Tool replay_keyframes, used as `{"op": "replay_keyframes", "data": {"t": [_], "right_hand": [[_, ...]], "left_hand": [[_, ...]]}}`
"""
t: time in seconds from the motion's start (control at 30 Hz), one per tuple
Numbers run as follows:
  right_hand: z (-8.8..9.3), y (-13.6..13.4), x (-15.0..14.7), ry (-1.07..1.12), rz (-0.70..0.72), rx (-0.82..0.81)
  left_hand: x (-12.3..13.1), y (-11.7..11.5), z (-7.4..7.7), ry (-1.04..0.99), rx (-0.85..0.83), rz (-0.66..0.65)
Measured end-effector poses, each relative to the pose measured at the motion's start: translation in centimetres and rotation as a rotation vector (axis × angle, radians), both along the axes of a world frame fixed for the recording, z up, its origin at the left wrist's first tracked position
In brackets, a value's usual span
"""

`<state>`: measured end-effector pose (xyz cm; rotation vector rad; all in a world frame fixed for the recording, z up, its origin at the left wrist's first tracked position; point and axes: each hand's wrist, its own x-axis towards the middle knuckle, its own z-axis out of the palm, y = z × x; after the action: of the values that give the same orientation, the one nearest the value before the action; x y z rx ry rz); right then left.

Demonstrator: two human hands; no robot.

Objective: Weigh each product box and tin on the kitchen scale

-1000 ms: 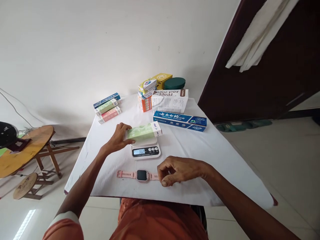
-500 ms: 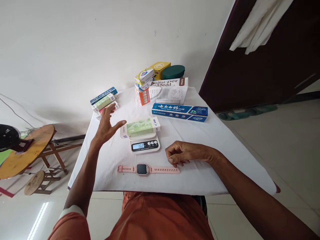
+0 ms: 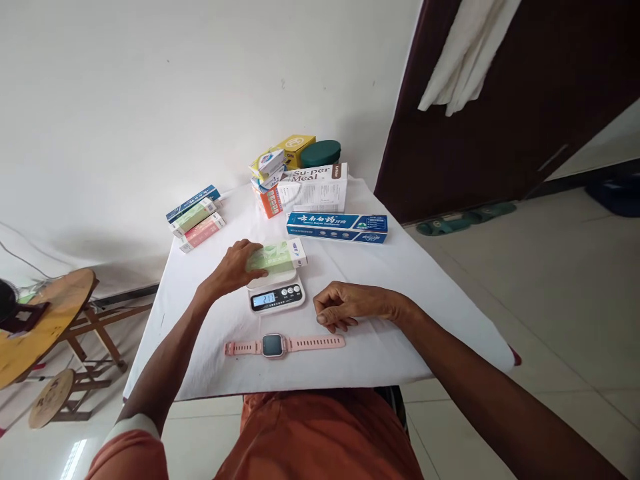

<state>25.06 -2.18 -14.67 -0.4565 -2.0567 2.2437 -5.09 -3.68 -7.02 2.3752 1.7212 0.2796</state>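
**Left hand [image 3: 233, 268] clamped on a green-and-white box [image 3: 273, 255] at the scale [image 3: 277, 298]**

Nearest, along the near edge of the white-clothed tabletop [image 3: 400, 300], a smartwatch [image 3: 273, 345] lies flat, its square screen dark, its pink perforated strap spread both ways. Just beyond the strap's right end, the right hand [image 3: 345, 303] is curled into a loose fist, holding nothing visible.

Farther in, left of the tabletop's middle, sits the white scale; its lit display appears to read 217. The green-and-white box lies across its platform, the left hand's thumb on the near side and fingers over the left end.

Past it, toward the right edge, a glossy blue carton [image 3: 336, 227] reads "云南白药牙膏". By the left edge, slim pink [image 3: 203, 231], green [image 3: 194, 217] and blue [image 3: 193, 202] cardboard boxes lie together. Near the far edge stand a white carton [image 3: 315, 190] lettered "Su-per Meal", an orange box [image 3: 271, 202], a yellow box [image 3: 297, 148] showing "ON", and a round green lid [image 3: 321, 153].
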Motion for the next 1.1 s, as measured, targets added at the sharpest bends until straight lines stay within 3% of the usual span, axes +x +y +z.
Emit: {"op": "replay_keyframes", "data": {"t": [0.1, 0.23, 0.37, 0.53, 0.63, 0.7, 0.93, 1.03, 1.1], "right_hand": [[0.0, 0.0, 0.0, 0.005, 0.005, 0.005], [0.2, -0.1, 0.1, 0.014, -0.013, 0.01], [0.4, -0.2, 0.2, 0.015, -0.018, 0.015], [0.4, -0.4, 0.3, -0.032, 0.002, 0.042], [0.3, -0.5, 0.2, -0.073, 0.0, 0.053], [0.2, -0.4, 0.1, -0.085, 0.003, 0.048], [0.2, -0.4, 0.0, -0.115, -0.04, 0.024], [0.0, -0.2, 0.0, -0.129, -0.05, 0.013], [-0.3, 0.0, 0.1, -0.133, -0.05, 0.002]], "left_hand": [[1.9, 2.0, 0.9, -0.035, 0.066, -0.098], [6.3, 6.3, 1.2, 0.014, 0.185, -0.255], [10.2, 10.4, 0.6, 0.129, 0.226, -0.27], [10.9, 10.9, -0.2, 0.129, 0.313, -0.234], [8.2, 10.0, -0.8, 0.021, 0.35, -0.227], [4.8, 9.7, -1.1, -0.039, 0.38, -0.117], [-10.5, 8.5, -2.6, -0.036, 0.399, 0.657], [-15.0, 7.2, -3.9, -0.056, 0.393, 0.936], [-16.8, 6.7, -4.9, -0.102, 0.346, 1.022]]}}
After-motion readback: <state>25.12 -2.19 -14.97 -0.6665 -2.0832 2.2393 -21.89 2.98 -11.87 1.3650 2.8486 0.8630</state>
